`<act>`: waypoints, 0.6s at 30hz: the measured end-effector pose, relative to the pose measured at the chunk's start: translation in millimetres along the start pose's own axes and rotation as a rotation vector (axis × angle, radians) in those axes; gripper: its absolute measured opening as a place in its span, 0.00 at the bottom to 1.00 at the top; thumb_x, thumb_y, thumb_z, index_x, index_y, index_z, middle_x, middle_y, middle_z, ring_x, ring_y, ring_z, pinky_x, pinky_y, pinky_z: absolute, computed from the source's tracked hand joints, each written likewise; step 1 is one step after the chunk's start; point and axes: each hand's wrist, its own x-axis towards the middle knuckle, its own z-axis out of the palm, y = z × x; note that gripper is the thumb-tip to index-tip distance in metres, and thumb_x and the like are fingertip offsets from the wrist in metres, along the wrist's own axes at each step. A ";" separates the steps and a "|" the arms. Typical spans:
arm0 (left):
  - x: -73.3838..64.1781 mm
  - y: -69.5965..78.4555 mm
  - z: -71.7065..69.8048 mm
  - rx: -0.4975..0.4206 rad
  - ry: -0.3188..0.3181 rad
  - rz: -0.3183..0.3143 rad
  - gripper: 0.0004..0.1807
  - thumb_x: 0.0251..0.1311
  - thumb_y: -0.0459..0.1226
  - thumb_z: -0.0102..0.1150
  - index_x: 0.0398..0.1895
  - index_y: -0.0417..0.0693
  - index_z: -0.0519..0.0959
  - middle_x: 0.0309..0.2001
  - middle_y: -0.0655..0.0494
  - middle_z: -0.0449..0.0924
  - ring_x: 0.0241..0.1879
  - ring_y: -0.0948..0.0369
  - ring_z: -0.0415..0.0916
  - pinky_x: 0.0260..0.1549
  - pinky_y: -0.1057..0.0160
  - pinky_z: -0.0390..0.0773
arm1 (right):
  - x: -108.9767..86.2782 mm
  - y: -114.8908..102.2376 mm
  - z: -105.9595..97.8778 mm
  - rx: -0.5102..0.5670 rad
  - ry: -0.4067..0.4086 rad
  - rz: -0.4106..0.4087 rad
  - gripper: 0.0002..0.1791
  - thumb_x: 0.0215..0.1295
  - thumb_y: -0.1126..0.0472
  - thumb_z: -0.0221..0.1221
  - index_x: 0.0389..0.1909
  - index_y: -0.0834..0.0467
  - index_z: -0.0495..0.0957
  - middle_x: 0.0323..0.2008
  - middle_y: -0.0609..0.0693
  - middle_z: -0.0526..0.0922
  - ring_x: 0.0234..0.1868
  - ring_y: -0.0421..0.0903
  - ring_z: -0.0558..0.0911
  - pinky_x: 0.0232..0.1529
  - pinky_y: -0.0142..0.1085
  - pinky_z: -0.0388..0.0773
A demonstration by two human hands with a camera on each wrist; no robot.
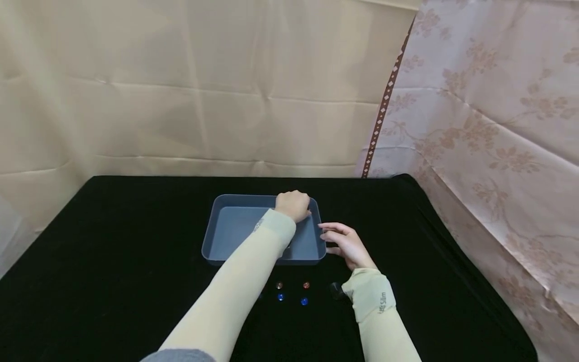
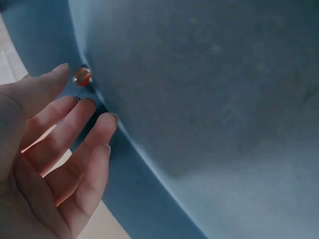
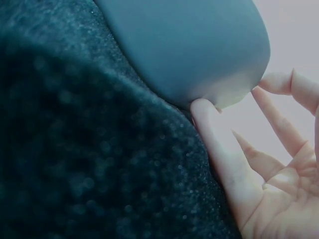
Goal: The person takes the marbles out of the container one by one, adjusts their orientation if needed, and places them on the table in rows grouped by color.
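Note:
A blue-grey rectangular tray (image 1: 235, 229) lies on the black cloth. Over its far right part is my left hand (image 1: 293, 205), its arm reaching across the tray. In the left wrist view, a glass marble (image 2: 82, 76) with orange in it sits where the tray floor meets the wall. The loosely bent fingers (image 2: 102, 130) and thumb of my left hand are beside that marble, with a gap between them. My right hand (image 1: 346, 244) is at the tray's right side; in the right wrist view its thumb (image 3: 205, 117) and fingertips touch the tray's outer corner.
In front of the tray lie two orange-brown marbles (image 1: 306, 285) and two blue marbles (image 1: 304, 301). A dark object (image 1: 336, 290) is beside the right wrist. Black cloth (image 1: 113, 271) covers the table, and a beige curtain (image 1: 181, 100) hangs behind it.

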 end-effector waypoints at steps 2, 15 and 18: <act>1.2 0.5 3.0 0.006 0.000 -0.007 0.14 0.65 0.49 0.61 0.46 0.54 0.86 0.38 0.56 0.87 0.34 0.59 0.82 0.38 0.55 0.83 | -0.5 -0.1 -0.5 -0.005 -0.005 0.001 0.20 0.68 0.65 0.56 0.59 0.65 0.75 0.44 0.50 0.80 0.40 0.40 0.81 0.40 0.36 0.84; 0.1 11.3 14.6 0.109 0.016 0.012 0.12 0.68 0.47 0.58 0.48 0.57 0.85 0.47 0.58 0.86 0.41 0.57 0.84 0.40 0.53 0.84 | -0.8 -0.3 2.5 -0.002 -0.002 -0.008 0.20 0.67 0.65 0.56 0.59 0.65 0.76 0.42 0.49 0.82 0.40 0.40 0.82 0.39 0.37 0.84; -0.7 12.2 15.3 0.109 0.012 0.005 0.13 0.68 0.48 0.58 0.49 0.57 0.85 0.46 0.58 0.86 0.40 0.58 0.84 0.40 0.54 0.84 | -1.2 0.3 1.8 -0.008 -0.005 0.000 0.20 0.68 0.65 0.56 0.60 0.65 0.75 0.44 0.50 0.82 0.40 0.40 0.82 0.40 0.37 0.84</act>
